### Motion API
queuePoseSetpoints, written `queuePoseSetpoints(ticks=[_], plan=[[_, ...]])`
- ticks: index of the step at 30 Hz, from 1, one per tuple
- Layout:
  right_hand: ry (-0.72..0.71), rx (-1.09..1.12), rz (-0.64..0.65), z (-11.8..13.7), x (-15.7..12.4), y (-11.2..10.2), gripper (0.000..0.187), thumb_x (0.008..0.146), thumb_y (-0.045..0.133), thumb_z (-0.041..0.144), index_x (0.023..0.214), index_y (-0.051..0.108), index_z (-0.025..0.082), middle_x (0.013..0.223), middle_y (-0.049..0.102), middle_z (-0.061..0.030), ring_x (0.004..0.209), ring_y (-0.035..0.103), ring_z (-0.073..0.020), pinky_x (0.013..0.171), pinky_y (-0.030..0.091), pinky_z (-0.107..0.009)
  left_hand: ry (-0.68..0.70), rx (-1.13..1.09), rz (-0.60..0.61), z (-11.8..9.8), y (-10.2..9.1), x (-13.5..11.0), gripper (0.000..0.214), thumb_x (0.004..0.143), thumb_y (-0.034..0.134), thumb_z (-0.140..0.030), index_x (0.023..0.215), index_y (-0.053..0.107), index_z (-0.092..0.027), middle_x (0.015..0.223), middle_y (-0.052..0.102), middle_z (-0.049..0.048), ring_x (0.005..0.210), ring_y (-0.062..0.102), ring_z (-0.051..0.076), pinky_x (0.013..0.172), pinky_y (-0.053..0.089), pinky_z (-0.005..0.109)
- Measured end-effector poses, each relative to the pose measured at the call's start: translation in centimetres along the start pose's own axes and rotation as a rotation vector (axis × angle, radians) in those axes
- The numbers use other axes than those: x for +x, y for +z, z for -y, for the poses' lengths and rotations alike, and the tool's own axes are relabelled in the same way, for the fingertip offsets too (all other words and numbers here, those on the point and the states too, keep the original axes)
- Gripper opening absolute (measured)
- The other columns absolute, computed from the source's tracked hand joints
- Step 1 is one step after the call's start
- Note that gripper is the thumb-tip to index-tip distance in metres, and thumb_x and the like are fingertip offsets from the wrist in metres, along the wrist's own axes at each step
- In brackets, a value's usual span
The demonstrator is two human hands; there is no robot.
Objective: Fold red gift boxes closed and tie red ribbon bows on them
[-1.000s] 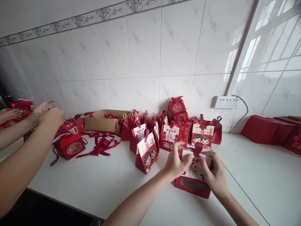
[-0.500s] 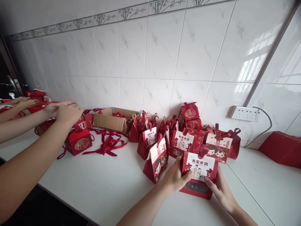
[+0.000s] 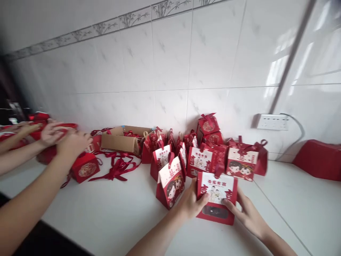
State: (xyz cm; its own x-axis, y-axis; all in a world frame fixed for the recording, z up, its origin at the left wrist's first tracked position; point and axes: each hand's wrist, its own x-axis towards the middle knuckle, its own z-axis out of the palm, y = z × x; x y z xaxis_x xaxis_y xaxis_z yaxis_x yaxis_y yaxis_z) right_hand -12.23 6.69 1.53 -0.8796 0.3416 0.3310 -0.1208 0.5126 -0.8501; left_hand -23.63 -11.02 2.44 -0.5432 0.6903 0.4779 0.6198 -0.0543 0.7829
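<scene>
Between my hands stands a red and white gift box point(image 3: 217, 188) with a ribbon loop on top and a clear window low on its front. My left hand point(image 3: 192, 202) grips its left edge, thumb across the front. On the other side my right hand point(image 3: 246, 212) holds the right edge, its thumb also on the front face. Just left of my left hand stands a gift box with cartoon figures point(image 3: 172, 183). Behind the held box are a similar white-labelled box point(image 3: 200, 161) and another cartoon box point(image 3: 242, 164).
At the left, a co-worker's hands point(image 3: 70, 142) are busy above a red box point(image 3: 85, 169). Loose dark red ribbons point(image 3: 118, 169) lie beside an open cardboard box point(image 3: 118, 142). Two small red boxes point(image 3: 209, 126) are stacked by the wall. A power strip point(image 3: 272, 122) with a cable hangs at right.
The view has shifted slightly, so most things sit further left. My hands keep the same hold on the gift box. The co-worker's hands have moved apart, with something red between them.
</scene>
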Motion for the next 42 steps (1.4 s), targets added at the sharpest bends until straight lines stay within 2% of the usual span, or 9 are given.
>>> queuePoseSetpoints(ticks=[4, 9, 13, 16, 19, 23, 29, 38, 42], plan=[[0.035, -0.024, 0.001, -0.9, 0.6, -0.4, 0.061, 0.072, 0.064, 0.052, 0.126, 0.051, 0.025, 0.114, 0.068, -0.0123, 0.095, 0.067, -0.0329, 0.074, 0.059, -0.040, -0.028, 0.035, 0.045, 0.6, 0.2, 0.4, 0.045, 0.083, 0.052, -0.044, 0.124, 0.051, -0.025, 0.118, 0.059, 0.0112, 0.105, 0.063, 0.029, 0.087, 0.053, 0.040], [0.038, 0.081, 0.177, 0.9, 0.6, -1.3, 0.044, 0.074, 0.067, 0.038, 0.114, 0.061, 0.022, 0.112, 0.069, -0.0112, 0.099, 0.066, -0.0317, 0.088, 0.054, -0.047, -0.004, 0.024, 0.023, 1.2, 0.2, 0.5, 0.047, 0.081, 0.054, -0.043, 0.125, 0.049, -0.028, 0.121, 0.060, 0.0107, 0.113, 0.058, 0.032, 0.093, 0.050, 0.046], [0.078, 0.160, 0.198, 1.6, 1.4, -1.9, 0.047, 0.073, 0.069, 0.034, 0.117, 0.058, 0.022, 0.115, 0.067, -0.0090, 0.100, 0.064, -0.0285, 0.089, 0.051, -0.048, -0.132, 0.012, 0.080, 2.7, -0.3, 1.0, 0.051, 0.082, 0.054, -0.047, 0.128, 0.046, -0.024, 0.123, 0.059, 0.0133, 0.114, 0.057, 0.035, 0.091, 0.050, 0.049], [0.093, 0.270, 0.137, 1.4, 1.7, -2.6, 0.046, 0.074, 0.069, 0.038, 0.115, 0.057, 0.021, 0.118, 0.065, -0.0093, 0.104, 0.062, -0.0280, 0.091, 0.050, -0.047, -0.128, -0.048, 0.124, 3.4, -0.4, 1.2, 0.068, 0.078, 0.059, -0.049, 0.137, 0.034, -0.024, 0.134, 0.051, 0.0149, 0.122, 0.050, 0.035, 0.096, 0.046, 0.049], [0.139, 0.514, -0.032, 1.0, 1.2, -3.1, 0.046, 0.073, 0.068, 0.047, 0.109, 0.057, 0.021, 0.118, 0.064, -0.0101, 0.106, 0.061, -0.0287, 0.093, 0.048, -0.048, -0.160, -0.099, 0.082, 2.7, 0.2, 1.4, 0.083, 0.072, 0.062, -0.054, 0.139, 0.025, -0.021, 0.133, 0.049, 0.0178, 0.123, 0.049, 0.034, 0.099, 0.041, 0.052], [0.262, 0.878, -0.162, -0.1, 0.3, -2.9, 0.050, 0.070, 0.069, 0.050, 0.110, 0.053, 0.025, 0.118, 0.064, -0.0075, 0.105, 0.062, -0.0280, 0.092, 0.049, -0.048, -0.194, -0.239, 0.056, 1.1, 2.3, 2.3, 0.073, 0.072, 0.061, -0.052, 0.132, 0.032, -0.021, 0.131, 0.050, 0.0174, 0.122, 0.050, 0.030, 0.099, 0.042, 0.050], [0.247, 0.919, -0.017, -1.0, 0.3, -2.4, 0.046, 0.067, 0.071, 0.049, 0.102, 0.057, 0.022, 0.112, 0.066, -0.0089, 0.106, 0.061, -0.0298, 0.091, 0.049, -0.047, -0.028, -0.275, -0.060, -0.7, 5.2, 2.7, 0.069, 0.073, 0.066, -0.037, 0.132, 0.033, -0.025, 0.127, 0.053, 0.0123, 0.113, 0.056, 0.025, 0.098, 0.045, 0.045], [0.219, 0.949, 0.099, -1.4, -0.3, -2.3, 0.040, 0.060, 0.080, 0.030, 0.092, 0.058, 0.023, 0.072, 0.063, 0.0025, 0.085, 0.065, -0.0206, 0.085, 0.051, -0.044, 0.534, 0.277, -0.219, 0.8, 2.5, 2.1, 0.076, 0.066, 0.071, -0.035, 0.132, 0.036, -0.024, 0.115, 0.049, 0.0119, 0.107, 0.052, 0.029, 0.087, 0.049, 0.043], [0.259, 0.987, 0.224, -1.2, -0.5, -2.4, 0.033, 0.068, 0.077, 0.039, 0.090, 0.059, 0.022, 0.077, 0.065, 0.0002, 0.079, 0.067, -0.0182, 0.087, 0.051, -0.042, 0.461, 0.160, -0.285, -0.4, 3.2, 1.7, 0.080, 0.065, 0.074, -0.046, 0.132, 0.038, -0.023, 0.104, 0.048, 0.0083, 0.096, 0.053, 0.024, 0.082, 0.050, 0.039]])
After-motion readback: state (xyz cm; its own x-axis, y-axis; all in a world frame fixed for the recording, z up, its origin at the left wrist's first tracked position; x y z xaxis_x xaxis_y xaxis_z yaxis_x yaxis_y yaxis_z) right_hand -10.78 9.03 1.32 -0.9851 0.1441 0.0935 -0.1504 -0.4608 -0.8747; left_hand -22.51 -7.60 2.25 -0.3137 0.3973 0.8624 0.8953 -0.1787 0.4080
